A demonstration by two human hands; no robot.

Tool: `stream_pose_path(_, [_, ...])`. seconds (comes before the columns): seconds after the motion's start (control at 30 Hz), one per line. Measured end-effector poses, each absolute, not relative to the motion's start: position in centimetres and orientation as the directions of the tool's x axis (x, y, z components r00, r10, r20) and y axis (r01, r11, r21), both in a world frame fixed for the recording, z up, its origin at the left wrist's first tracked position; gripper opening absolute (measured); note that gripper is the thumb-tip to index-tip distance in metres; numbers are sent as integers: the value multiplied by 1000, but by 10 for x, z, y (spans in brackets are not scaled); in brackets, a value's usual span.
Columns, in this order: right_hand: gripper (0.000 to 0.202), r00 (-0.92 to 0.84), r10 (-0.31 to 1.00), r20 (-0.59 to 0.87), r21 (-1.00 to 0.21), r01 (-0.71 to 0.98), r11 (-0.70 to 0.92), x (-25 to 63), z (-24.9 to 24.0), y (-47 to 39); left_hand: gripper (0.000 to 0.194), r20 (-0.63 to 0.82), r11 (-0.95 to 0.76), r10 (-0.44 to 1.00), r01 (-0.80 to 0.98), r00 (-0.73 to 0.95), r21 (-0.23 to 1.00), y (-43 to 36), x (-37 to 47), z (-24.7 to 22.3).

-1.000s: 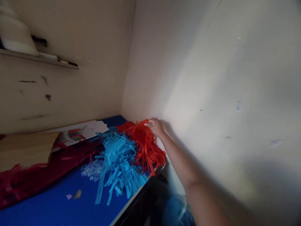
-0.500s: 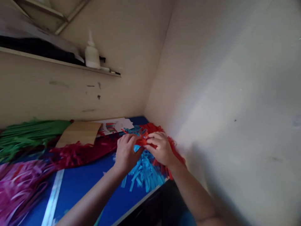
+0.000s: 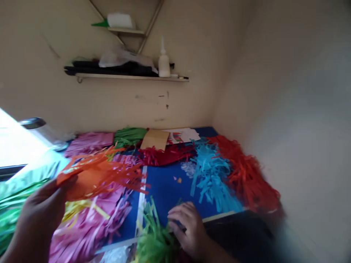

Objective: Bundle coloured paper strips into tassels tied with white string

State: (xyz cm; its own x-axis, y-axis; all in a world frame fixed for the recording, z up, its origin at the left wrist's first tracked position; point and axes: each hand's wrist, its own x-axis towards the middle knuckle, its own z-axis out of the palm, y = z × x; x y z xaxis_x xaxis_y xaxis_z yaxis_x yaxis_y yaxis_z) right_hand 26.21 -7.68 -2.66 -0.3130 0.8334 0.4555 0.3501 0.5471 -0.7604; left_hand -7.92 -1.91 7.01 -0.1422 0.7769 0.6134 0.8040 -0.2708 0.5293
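Note:
My left hand grips an orange sheet of fringed paper by its left end. The cut strips of that paper spread to the right over a pink fringed pile. My right hand hovers at the table's front edge, its fingers loosely bent and apart from the thumb, with nothing visible between them. Right beside it is a light green fringed bunch, and I cannot tell whether the hand touches it. A light blue fringed bunch and a red-orange fringed heap lie farther right.
Along the back lie a dark red fringed strip, a tan card, printed sheets and a dark green fringed stack. A wall shelf holds a white bottle. Green fringes lie at left.
My view has swung left. Both hands have left the red-orange heap and moved apart. My left hand now has the orange fringed paper; my right is down by the light green bunch.

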Motion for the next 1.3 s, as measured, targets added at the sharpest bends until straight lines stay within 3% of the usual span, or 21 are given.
stream_pose_path(0.07, [21, -328, 844, 424, -857, 157, 492, 232, -27, -75, 28, 650, -276, 751, 836, -121, 475, -37, -79, 75])
stream_pose_path(0.13, [34, -366, 885, 288, -957, -127, 260, 199, -28, -74, 18, 644, -303, 765, 882, -1, 360, -45, -55, 66])
stream_pose_path(0.2, [59, -424, 898, 115, -915, -397, -71, 171, -32, -74, 20, 548, -320, 810, 941, 211, 110, -49, -22, 46])
stream_pose_path(0.27, [68, -429, 903, -19, -778, -561, -283, 154, -37, -71, 24, 446, -395, 811, 917, 378, -59, -52, 8, 20])
stream_pose_path(0.33, [58, -349, 923, -161, -682, -637, -360, 152, -44, -65, 28, 472, -423, 768, 896, 434, -135, -56, 25, -6])
stream_pose_path(0.43, [49, -247, 875, -417, -608, -639, -470, 168, -56, -55, 26, 617, -364, 698, 922, 364, -133, -59, 33, -35])
stream_pose_path(0.57, [42, -255, 818, -515, -627, -539, -563, 189, -69, -50, 34, 761, -298, 605, 953, 233, -55, -58, 29, -55])
stream_pose_path(0.67, [31, -217, 867, -449, -771, -397, -498, 201, -66, -53, 26, 747, -306, 634, 952, 200, 5, -52, 21, -57])
stream_pose_path(0.7, [25, -198, 909, -366, -868, -279, -411, 206, -63, -53, 19, 709, -340, 668, 940, 226, 20, -48, 18, -56])
stream_pose_path(0.77, [13, -160, 984, -81, -995, 74, -70, 216, -54, -47, 13, 570, -442, 746, 896, 345, 36, -36, 15, -55])
stream_pose_path(0.83, [13, -234, 947, 222, -865, 400, 301, 224, -47, -31, 18, 416, -523, 785, 851, 458, 50, -20, 16, -55])
stream_pose_path(0.9, [21, -391, 856, 338, -649, 562, 513, 227, -43, -8, 27, 330, -527, 813, 848, 480, 62, -4, 21, -58])
stream_pose_path(1.0, [36, -556, 801, 222, -397, 699, 595, 232, -42, 26, 44, 316, -474, 846, 877, 430, 76, 11, 30, -63])
stream_pose_path(1.07, [47, -591, 793, 144, -300, 738, 605, 242, -42, 40, 48, 305, -453, 860, 888, 410, 84, 13, 31, -64])
stream_pose_path(1.13, [50, -650, 754, 96, -275, 711, 647, 255, -41, 47, 41, 296, -448, 865, 889, 405, 94, 10, 27, -62])
stream_pose_path(1.3, [21, -579, 815, 31, -303, 771, 560, 265, -45, 47, 4, 278, -499, 849, 855, 449, 141, 11, 16, -43])
